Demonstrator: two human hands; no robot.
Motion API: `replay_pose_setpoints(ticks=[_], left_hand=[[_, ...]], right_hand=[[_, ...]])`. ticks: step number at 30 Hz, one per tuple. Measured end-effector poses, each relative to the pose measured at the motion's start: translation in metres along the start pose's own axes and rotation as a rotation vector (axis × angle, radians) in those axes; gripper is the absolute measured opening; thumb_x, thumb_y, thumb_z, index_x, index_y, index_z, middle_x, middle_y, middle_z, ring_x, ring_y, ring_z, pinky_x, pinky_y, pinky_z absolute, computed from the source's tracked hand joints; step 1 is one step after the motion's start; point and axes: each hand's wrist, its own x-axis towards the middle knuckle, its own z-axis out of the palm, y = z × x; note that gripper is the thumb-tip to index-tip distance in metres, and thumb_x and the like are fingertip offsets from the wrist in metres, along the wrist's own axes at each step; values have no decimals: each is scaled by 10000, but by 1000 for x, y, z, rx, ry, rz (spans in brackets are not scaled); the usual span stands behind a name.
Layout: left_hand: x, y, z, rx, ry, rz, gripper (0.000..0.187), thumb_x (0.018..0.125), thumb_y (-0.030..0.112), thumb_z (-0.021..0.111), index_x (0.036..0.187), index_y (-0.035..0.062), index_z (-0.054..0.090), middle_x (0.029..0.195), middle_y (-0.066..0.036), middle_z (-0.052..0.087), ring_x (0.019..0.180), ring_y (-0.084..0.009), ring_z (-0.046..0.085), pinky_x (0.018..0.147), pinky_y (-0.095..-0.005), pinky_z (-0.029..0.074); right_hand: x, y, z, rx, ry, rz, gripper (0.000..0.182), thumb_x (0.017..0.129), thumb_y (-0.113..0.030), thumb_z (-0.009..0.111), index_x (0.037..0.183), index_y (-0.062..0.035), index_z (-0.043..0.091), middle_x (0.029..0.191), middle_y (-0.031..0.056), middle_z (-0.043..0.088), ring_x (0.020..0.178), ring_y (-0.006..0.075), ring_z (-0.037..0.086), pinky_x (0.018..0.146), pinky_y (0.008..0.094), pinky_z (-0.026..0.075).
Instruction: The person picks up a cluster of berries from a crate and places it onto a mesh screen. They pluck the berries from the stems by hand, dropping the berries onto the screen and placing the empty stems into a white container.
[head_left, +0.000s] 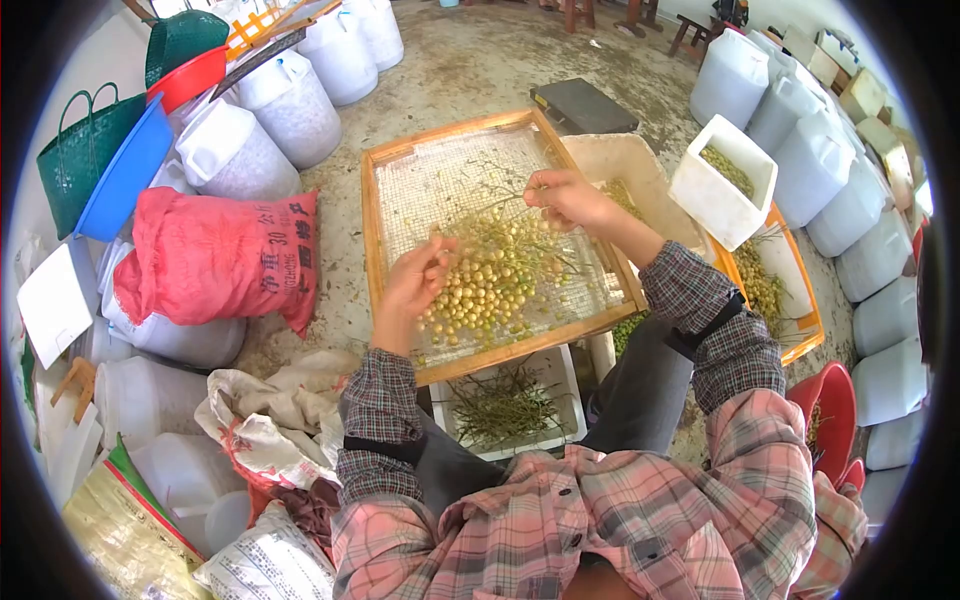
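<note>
A wooden-framed mesh screen (pixel 376 245) lies in front of me, with a pile of round yellow-green fruits (pixel 485 285) and thin stems on it. My right hand (pixel 570 198) is pinched on a thin brown stem (pixel 505 190) above the far right part of the pile. At the pile's left edge is my left hand (pixel 418 275), its fingers curled near the fruits; whether it holds anything is too small to tell. Below the screen's near edge, a white box (pixel 570 395) contains bare green-brown stems (pixel 500 405).
White foam boxes (pixel 690 190) and an orange crate (pixel 815 325) with fruit stand at the right. A red sack (pixel 215 255), white barrels (pixel 290 110) and a blue basin (pixel 125 170) are at the left. Empty-looking sacks (pixel 280 410) lie near left; a dark case (pixel 585 105) sits beyond the screen.
</note>
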Motion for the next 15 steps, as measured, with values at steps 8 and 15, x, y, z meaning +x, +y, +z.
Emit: replay_pose_setpoints(ticks=[8, 15], left_hand=[[-15, 17, 1, 1037, -116, -190, 326, 968, 331, 532, 987, 22, 632, 653, 14, 528, 511, -73, 451, 439, -240, 393], [16, -27, 40, 1144, -80, 321, 391, 965, 351, 514, 1201, 49, 591, 1059, -127, 618, 852, -229, 618, 745, -372, 524]], right_hand=[[-6, -6, -9, -133, 59, 53, 101, 928, -173, 580, 893, -87, 539, 519, -59, 333, 415, 55, 272, 394, 250, 176], [11, 1, 12, 152, 43, 10, 124, 932, -186, 577, 892, -84, 520, 572, -46, 379, 428, 62, 287, 382, 246, 197]])
